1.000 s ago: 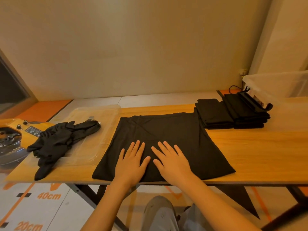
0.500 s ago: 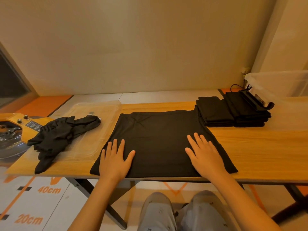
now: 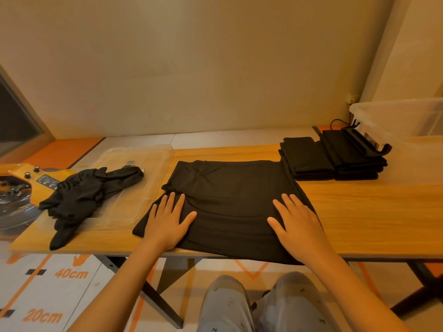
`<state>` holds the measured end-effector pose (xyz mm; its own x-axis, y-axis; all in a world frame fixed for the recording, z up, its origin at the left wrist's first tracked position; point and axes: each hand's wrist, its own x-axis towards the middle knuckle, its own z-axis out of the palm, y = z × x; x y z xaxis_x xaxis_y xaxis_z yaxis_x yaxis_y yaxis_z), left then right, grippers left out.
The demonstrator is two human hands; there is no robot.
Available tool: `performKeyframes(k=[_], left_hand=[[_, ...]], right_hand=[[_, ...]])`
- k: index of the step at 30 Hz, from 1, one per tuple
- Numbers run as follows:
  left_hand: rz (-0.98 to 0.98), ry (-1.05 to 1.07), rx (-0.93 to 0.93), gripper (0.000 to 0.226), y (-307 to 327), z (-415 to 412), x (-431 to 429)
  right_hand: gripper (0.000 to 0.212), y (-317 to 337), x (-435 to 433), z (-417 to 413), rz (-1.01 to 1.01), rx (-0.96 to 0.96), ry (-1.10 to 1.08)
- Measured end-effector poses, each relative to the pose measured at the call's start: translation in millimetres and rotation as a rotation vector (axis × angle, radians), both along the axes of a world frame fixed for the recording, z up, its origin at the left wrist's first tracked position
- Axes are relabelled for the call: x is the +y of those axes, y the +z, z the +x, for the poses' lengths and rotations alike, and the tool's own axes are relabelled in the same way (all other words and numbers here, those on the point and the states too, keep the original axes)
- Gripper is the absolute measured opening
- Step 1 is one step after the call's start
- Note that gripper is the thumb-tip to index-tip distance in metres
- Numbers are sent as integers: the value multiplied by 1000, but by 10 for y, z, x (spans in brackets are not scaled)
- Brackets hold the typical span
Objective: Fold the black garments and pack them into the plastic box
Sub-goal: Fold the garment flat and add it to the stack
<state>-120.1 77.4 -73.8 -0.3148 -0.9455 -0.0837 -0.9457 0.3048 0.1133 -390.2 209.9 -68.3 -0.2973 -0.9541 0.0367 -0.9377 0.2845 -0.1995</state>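
Both palms lie flat with fingers spread, gripping nothing, on the black garment [image 3: 230,202] spread over the wooden table [image 3: 359,212], left hand [image 3: 167,221] near its left edge, right hand [image 3: 297,224] near its right.

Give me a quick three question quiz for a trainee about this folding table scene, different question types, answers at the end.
1. True or false: both hands, left hand and right hand, lie flat on the spread black garment.
2. Where is the crumpled black garment? A) on the clear plastic lid B) in the clear plastic box
3. How many stacks of folded black garments, and, sit beside the box?

Key: 1 true; 2 A; 3 two.
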Motion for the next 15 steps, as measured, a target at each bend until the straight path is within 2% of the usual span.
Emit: performKeyframes(k=[2, 5, 6, 8, 9, 11, 12, 15], left_hand=[[36, -52, -5, 69, 40, -23, -162], [63, -123, -22, 70, 69, -85, -434], [65, -150, -35, 70, 79, -108, -534], [84, -210, -73, 73, 100, -162, -741], [96, -235, -91, 79, 118, -186, -832], [93, -258, -127, 83, 158, -234, -970], [71, -269, -130, 77, 182, -258, -1003], [-41, -332, 14, 63, 216, -284, -875]], right_hand=[[57, -2, -17, -59, 18, 12, 84], [59, -33, 45, -77, 44, 59, 57], [67, -50, 84, -14, 40, 71, 38], [98, -85, 135, 187, 46, 62, -30], [101, -112, 146, 276, 63, 51, -75], [84, -183, 162, 399, 29, -42, -98], [77, -166, 181, 438, 12, -54, -82], [75, -26, 268, 425, -84, 16, -43]])
